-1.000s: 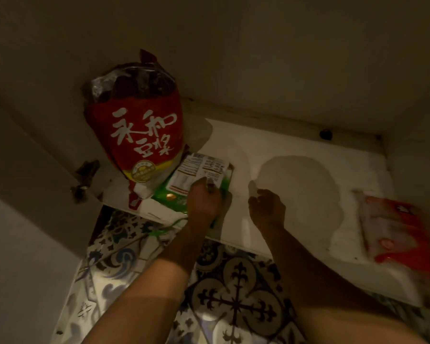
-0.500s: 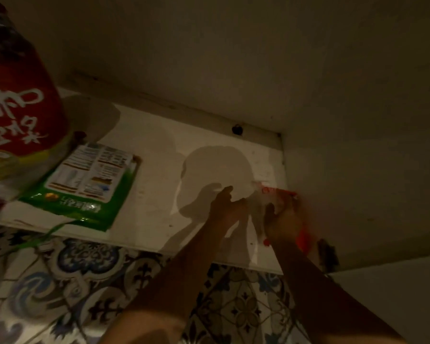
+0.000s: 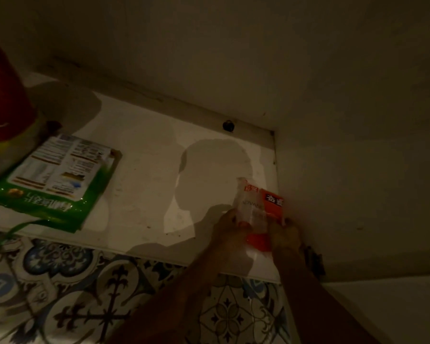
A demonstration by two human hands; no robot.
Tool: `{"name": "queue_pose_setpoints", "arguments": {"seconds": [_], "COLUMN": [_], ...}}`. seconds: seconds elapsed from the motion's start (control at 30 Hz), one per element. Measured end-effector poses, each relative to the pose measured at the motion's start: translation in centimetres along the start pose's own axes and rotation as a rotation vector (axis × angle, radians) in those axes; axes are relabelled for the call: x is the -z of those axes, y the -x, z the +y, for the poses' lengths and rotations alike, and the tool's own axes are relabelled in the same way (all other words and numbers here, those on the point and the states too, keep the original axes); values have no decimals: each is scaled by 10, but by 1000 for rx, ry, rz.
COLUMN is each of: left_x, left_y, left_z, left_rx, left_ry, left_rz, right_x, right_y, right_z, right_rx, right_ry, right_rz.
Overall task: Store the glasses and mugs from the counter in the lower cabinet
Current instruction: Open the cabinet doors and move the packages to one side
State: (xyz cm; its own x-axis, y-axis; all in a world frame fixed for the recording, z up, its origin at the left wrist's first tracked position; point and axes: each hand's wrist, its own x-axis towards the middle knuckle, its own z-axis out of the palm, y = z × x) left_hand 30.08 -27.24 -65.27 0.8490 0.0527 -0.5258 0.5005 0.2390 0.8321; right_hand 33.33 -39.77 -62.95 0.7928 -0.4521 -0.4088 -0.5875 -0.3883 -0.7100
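I look into the dim lower cabinet, whose white shelf floor (image 3: pixel 144 170) is lit in the middle. Both my hands hold a small red and clear plastic packet (image 3: pixel 258 207) at the shelf's right side, close to the right wall. My left hand (image 3: pixel 230 228) grips its left edge and my right hand (image 3: pixel 284 232) grips its right edge. The packet stands tilted up from the shelf. No glasses or mugs are in view.
A green flat packet (image 3: pixel 57 184) lies at the shelf's left front, partly under a big red bag (image 3: pixel 3 100) at the far left. A dark round hole (image 3: pixel 228 125) marks the back edge. Patterned floor tiles (image 3: pixel 85 294) lie below. A hinge (image 3: pixel 314 263) sits on the right wall.
My view swung right. My left hand left the green packet and both hands went to the red packet at the right, now holding it against the right wall.
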Motion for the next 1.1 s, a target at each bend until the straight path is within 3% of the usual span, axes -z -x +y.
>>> {"name": "queue_pose_setpoints", "arguments": {"seconds": [0.2,0.43,0.67,1.0,1.1], "left_x": [25,85,147,228,258], "left_y": [-8,7,21,58,68], "left_z": [15,53,66,86,85], "left_rx": [-14,-164,-340,-355,-360], "left_ry": [189,183,81,141,153], "left_rz": [121,235,324,484,530], "right_x": [-22,-58,-84,-154,-178], "right_y": [11,37,73,142,160], "right_z": [-23,-49,-74,-108,-116], "right_rx": [70,164,243,403,379], "right_ry": [-143,-173,-293,-239,-229], "right_rz": [50,-8,-184,-393,-530]}}
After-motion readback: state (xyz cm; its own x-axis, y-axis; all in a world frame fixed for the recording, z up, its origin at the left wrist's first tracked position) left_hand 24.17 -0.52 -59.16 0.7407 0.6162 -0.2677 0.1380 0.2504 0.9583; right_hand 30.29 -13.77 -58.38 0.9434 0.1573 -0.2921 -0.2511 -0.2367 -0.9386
